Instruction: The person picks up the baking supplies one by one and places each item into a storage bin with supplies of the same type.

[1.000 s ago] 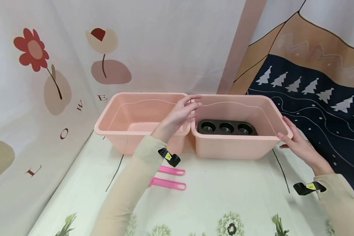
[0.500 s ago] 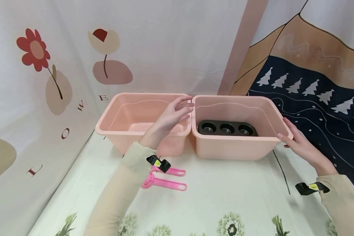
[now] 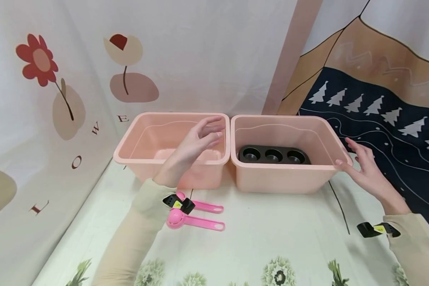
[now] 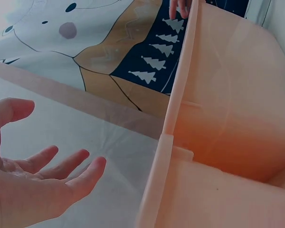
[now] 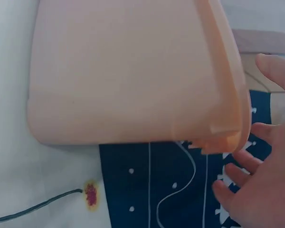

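Two pink plastic bins stand side by side. Above the right half of the left bin (image 3: pixel 146 161) hovers my left hand (image 3: pixel 196 145), its fingers loosely spread and holding nothing; the left wrist view shows it apart from the rim. By the right end of the right bin (image 3: pixel 286 178) is my right hand (image 3: pixel 370 174), fingers parted, thumb near the rim corner. In the right wrist view the fingertips lie close to the bin's rim (image 5: pixel 242 95); contact is hard to tell. A dark muffin pan (image 3: pixel 280 149) with three cups showing lies inside the right bin.
Two pink measuring spoons (image 3: pixel 203 223) lie on the cloth in front of the left bin, partly behind my left wrist. A printed curtain (image 3: pixel 207 55) hangs close behind the bins, and a dark tree-patterned cloth (image 3: pixel 386 131) lies to the right.
My left hand has moved left, away from the gap between the bins, uncovering more of the spoons. My right hand's fingers have loosened from the right bin's rim.
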The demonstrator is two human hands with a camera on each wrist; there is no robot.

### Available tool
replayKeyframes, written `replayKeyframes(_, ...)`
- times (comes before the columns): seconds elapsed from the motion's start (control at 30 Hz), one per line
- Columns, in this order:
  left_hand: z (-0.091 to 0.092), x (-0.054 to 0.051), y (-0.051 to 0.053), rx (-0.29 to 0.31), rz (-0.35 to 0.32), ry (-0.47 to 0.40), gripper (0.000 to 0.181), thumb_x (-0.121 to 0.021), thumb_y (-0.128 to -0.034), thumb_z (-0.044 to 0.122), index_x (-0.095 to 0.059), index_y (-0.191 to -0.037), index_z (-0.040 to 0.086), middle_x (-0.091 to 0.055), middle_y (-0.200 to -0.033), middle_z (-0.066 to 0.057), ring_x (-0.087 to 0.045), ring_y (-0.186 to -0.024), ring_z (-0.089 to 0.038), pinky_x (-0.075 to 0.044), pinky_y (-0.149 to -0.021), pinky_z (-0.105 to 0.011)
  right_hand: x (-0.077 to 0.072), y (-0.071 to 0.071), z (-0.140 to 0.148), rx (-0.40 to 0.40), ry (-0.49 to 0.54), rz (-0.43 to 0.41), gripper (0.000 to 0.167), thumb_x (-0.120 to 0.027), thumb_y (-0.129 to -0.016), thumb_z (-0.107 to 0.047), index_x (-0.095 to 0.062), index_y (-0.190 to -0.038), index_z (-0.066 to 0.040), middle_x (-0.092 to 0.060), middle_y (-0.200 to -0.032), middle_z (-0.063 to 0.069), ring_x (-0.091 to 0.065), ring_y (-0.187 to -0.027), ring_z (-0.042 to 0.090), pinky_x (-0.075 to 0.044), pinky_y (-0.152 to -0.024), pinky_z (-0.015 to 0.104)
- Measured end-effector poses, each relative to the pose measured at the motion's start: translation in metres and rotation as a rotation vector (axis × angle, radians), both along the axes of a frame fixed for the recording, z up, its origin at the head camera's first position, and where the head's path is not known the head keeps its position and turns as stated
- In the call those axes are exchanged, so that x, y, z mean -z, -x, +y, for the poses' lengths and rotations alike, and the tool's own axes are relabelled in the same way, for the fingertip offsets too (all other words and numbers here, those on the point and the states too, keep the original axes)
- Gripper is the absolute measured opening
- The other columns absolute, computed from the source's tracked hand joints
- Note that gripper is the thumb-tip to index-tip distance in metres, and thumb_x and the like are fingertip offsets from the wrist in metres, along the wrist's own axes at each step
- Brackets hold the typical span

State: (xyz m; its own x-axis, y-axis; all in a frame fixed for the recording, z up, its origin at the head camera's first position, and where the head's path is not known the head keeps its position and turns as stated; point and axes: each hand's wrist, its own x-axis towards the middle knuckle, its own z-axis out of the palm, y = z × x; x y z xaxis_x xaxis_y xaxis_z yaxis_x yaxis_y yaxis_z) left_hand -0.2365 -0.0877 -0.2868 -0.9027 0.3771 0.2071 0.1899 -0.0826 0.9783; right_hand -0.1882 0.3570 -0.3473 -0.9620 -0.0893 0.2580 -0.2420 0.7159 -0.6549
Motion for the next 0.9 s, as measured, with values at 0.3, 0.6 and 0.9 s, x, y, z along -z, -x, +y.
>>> replayKeyframes(0.3, -0.011, 0.008, -0.005, 0.001, 0.016, 0.02, 0.049, -0.056, -0.0957, 0.003, -0.04, -0.142, 0.002, -0.05, -0.136, -0.019, -0.047, -0.125, -0.026, -0.039, -0.104, -0.045, -0.009, -0.008, -0.024, -0.079, -0.004, 0.086, 0.066, -0.063, -0.094, -0.013, -0.029, -0.15, -0.005, -0.019, -0.149, 0.029, -0.021, -0.129, 0.052, -0.019, -0.093, 0.079)
replayKeyframes(0.6, -0.026, 0.017, -0.011, -0.041, 0.038, 0.041, 0.048, -0.056, -0.0952, 0.001, -0.041, -0.141, 0.001, -0.051, -0.135, -0.019, -0.048, -0.125, -0.026, -0.043, -0.1, -0.041, -0.008, -0.012, -0.056, -0.168, 0.029, 0.159, 0.059, -0.067, -0.09, -0.008, -0.043, -0.144, -0.008, -0.033, -0.147, 0.019, -0.03, -0.13, 0.042, -0.032, -0.084, 0.077)
replayKeyframes(0.9, -0.056, 0.023, -0.018, -0.083, 0.076, 0.041, 0.046, -0.054, -0.0966, 0.001, -0.04, -0.14, -0.002, -0.049, -0.136, -0.02, -0.049, -0.124, -0.026, -0.044, -0.1, -0.037, -0.002, -0.011, -0.084, -0.274, 0.024, 0.248, 0.062, -0.069, -0.084, 0.001, -0.048, -0.142, -0.01, -0.038, -0.147, 0.01, -0.028, -0.136, 0.011, -0.039, -0.089, 0.067)
